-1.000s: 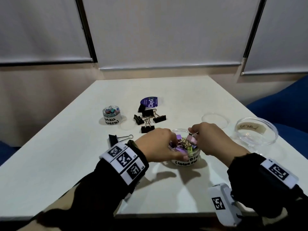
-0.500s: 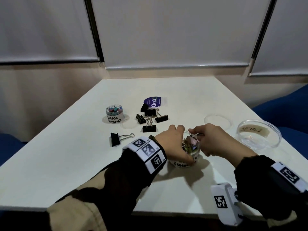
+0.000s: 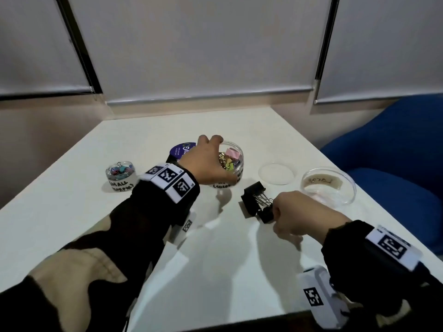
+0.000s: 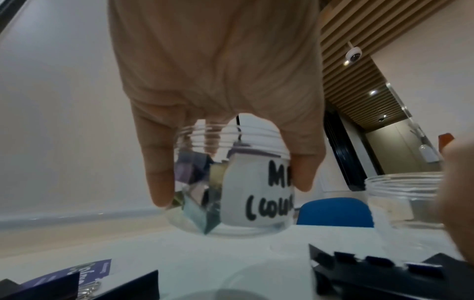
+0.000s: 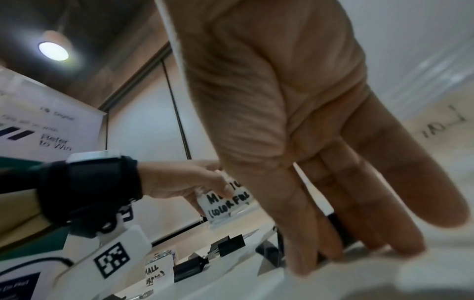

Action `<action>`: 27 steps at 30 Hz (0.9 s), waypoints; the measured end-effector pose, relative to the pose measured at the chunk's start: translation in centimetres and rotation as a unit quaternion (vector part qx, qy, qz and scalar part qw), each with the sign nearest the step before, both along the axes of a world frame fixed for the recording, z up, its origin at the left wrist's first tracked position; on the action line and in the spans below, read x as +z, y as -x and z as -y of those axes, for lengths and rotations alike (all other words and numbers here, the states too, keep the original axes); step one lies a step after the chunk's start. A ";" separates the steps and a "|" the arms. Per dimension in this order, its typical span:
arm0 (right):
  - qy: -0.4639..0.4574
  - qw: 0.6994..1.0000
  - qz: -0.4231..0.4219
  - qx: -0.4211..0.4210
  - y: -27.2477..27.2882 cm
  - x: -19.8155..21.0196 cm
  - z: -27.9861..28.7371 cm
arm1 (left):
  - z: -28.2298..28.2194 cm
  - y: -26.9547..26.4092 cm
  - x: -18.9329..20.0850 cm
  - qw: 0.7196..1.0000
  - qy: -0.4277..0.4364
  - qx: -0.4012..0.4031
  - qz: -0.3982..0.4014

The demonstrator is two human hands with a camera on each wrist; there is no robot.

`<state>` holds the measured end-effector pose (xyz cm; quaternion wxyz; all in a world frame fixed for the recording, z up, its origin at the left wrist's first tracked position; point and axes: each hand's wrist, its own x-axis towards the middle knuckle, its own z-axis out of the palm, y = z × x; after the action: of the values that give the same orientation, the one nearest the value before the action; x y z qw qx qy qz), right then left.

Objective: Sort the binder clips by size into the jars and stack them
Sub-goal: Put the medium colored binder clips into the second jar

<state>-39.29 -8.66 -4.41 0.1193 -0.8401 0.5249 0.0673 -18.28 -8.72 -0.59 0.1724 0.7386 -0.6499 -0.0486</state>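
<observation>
My left hand (image 3: 209, 164) grips the open medium jar (image 3: 236, 161) from above, its fingers curled over the rim; the jar (image 4: 256, 188) holds pastel and gold clips. In front of it and to the right, my right hand (image 3: 287, 213) pinches a large black binder clip (image 3: 266, 215) on the table, with another black clip (image 3: 251, 200) tangled against it. The small jar (image 3: 121, 173), full of tiny coloured clips, stands at the left. At the right sits the wide large jar (image 3: 328, 185) with no clips in it. More black clips (image 5: 231, 243) lie by the left wrist.
A clear lid (image 3: 276, 173) lies between the medium and large jars. A purple round lid (image 3: 181, 149) sits behind my left hand. The white table's (image 3: 215, 259) front edge is near my arms. A blue chair (image 3: 395, 152) stands at the right.
My left hand has carried the medium jar away toward the purple lid. My right hand has left the jar and now holds black clips near the large jar.
</observation>
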 end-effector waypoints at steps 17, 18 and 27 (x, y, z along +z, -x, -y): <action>-0.049 0.986 -0.127 0.092 -2.1 2.3 0.3 | 10.5 -2.2 -3.8 0.997 -0.070 0.042 -0.014; -0.048 0.986 -0.130 0.093 -2.1 2.3 0.4 | 10.7 -2.3 -4.0 0.996 -0.072 0.039 -0.024; -0.008 0.981 -0.141 0.133 -2.8 1.8 -0.3 | 7.6 5.1 -0.7 0.974 0.021 -0.224 -0.002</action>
<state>-36.52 -8.32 -2.59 0.0406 -0.8835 0.4195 0.2046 -23.36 -16.31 -1.32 0.1744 0.5707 -0.7990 -0.0739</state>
